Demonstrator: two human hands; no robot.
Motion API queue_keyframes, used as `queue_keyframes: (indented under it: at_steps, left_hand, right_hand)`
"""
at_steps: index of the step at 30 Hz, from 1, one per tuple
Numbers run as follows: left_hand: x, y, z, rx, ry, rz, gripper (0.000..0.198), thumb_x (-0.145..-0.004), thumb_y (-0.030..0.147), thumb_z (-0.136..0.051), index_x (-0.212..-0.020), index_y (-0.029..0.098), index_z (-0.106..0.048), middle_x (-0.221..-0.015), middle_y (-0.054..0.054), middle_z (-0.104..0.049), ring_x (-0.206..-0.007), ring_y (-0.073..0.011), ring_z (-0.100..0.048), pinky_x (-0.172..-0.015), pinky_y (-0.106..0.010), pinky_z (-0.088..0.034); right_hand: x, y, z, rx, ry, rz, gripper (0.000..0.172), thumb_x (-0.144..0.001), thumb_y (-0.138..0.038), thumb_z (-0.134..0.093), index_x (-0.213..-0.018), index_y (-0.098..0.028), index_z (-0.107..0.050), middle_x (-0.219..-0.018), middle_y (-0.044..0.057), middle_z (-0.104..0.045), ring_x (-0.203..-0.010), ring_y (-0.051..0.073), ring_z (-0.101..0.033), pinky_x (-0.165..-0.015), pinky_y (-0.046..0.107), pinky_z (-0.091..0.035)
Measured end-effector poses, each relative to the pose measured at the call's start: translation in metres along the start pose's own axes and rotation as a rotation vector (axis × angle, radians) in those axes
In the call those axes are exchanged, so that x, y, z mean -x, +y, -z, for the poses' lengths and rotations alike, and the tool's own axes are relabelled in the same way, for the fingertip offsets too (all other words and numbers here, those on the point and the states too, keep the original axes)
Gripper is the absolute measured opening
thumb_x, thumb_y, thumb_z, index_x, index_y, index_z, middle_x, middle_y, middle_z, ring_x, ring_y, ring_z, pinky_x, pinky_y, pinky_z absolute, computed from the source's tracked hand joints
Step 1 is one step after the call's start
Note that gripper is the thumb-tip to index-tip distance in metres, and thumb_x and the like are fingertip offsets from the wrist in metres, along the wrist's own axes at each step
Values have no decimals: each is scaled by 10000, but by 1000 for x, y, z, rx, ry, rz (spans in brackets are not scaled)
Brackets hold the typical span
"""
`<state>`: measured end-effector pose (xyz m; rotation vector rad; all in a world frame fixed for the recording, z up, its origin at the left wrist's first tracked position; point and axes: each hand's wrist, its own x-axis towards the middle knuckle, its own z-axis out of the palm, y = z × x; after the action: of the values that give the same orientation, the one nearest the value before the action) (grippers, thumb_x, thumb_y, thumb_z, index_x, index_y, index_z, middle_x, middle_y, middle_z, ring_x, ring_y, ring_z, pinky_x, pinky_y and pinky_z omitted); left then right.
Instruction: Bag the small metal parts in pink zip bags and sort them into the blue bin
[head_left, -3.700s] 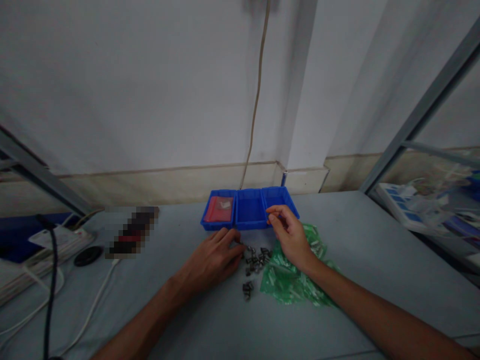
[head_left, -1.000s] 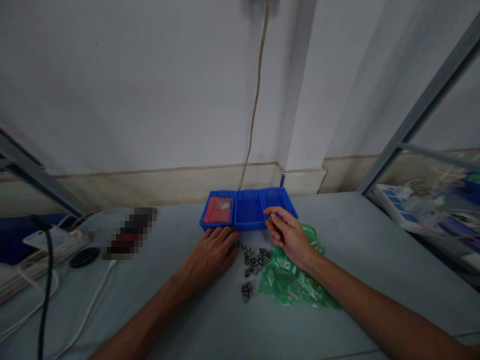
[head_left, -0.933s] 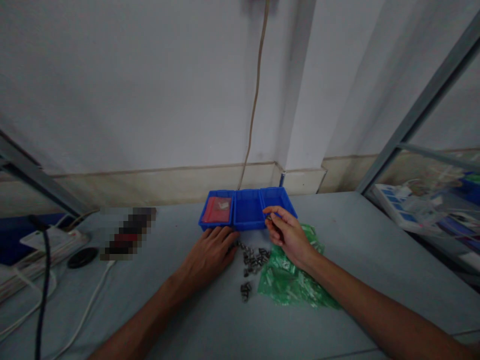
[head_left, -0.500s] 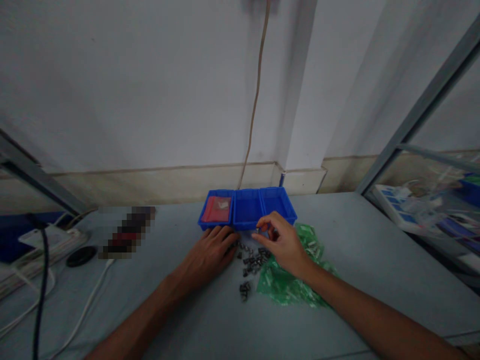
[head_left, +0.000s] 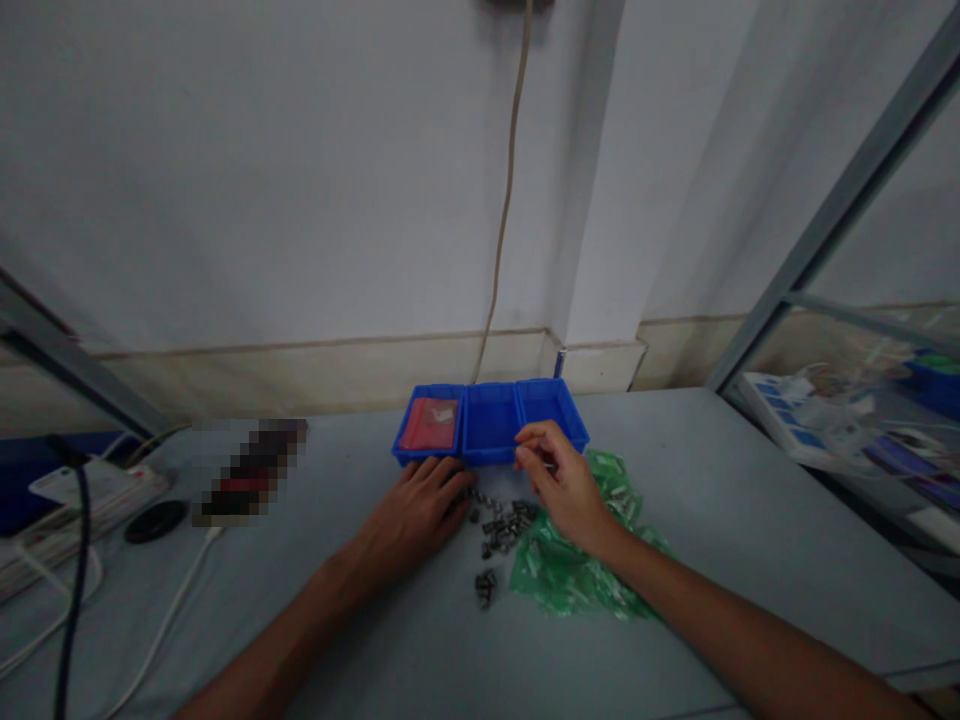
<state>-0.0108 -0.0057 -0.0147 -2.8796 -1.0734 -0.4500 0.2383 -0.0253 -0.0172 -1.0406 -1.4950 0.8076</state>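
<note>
- Your worktop is grey-blue, its far edge running along the wall.
- Near the middle of that far edge you have three blue bins in a row.
- Between them and the near edge lie your small metal pieces, heaped loosely, with a small cluster nearer you.
- Your crumpled green bag lies toward the right edge from the heap.
- Toward the far left corner you have a blurred-out object, a white cable and a black disc.
</note>
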Motion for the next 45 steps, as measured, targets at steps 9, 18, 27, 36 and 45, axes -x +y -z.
queue_keyframes:
  at_steps: [9, 18, 27, 36, 45]
  left_hand:
    - [2, 4, 9, 21, 109, -84, 171, -1093, 238, -551, -1201, 204, -679, -1296, -108, -658, -1142, -284, -613, -993, -465, -521]
    - [1, 11, 10, 79, 46, -132, 86, -1053, 266, -651, -1075, 206, -709, -1150, -82, -658, -1062, -265, -589, -940, -419, -498]
    - [0, 14, 8, 90, 68, -144, 129, -1057, 253, -654, -1168, 230, -715, -1152, -76, -649, -1068, -267, -574, -945, -419, -493]
    - [2, 16, 4, 168, 84, -130, 160, -989, 188, -735, -1141, 198, -685, -1202, -80, -655, -1119, -269, -574, -983, -426, -510]
    - [3, 13, 3, 126, 97, -151, 166, -973, 160, -733, -1114, 198, -656, -1207, -81, -660, -1111, -273, -574, -980, -428, -492]
  right_hand:
    - [-6, 10, 2, -61, 9, -64, 246, -1082, -431, -551, -1232, -267, -656, -1033, 41, -722, -567, 142, -543, -468, 272, -398]
    - [-1, -3, 5, 374, -34, 179, 133, -1031, -216, -623, -1152, -229, -675, -1009, 47, -676, -873, 208, -647, -783, 313, -489]
    - [1, -21, 16, 996, -582, 155, 140, -1025, -352, -695, -1020, -215, -668, -955, 63, -761, -860, 243, -708, -699, 305, -380]
    - [5, -17, 12, 1032, -599, 205, 93, -1083, -285, -595, -1111, -205, -632, -1129, 71, -704, -956, 237, -717, -719, 314, -444]
    - [6, -10, 4, 959, -482, 191, 54, -1097, -230, -575, -1121, -206, -617, -1106, 81, -696, -955, 248, -716, -753, 320, -491]
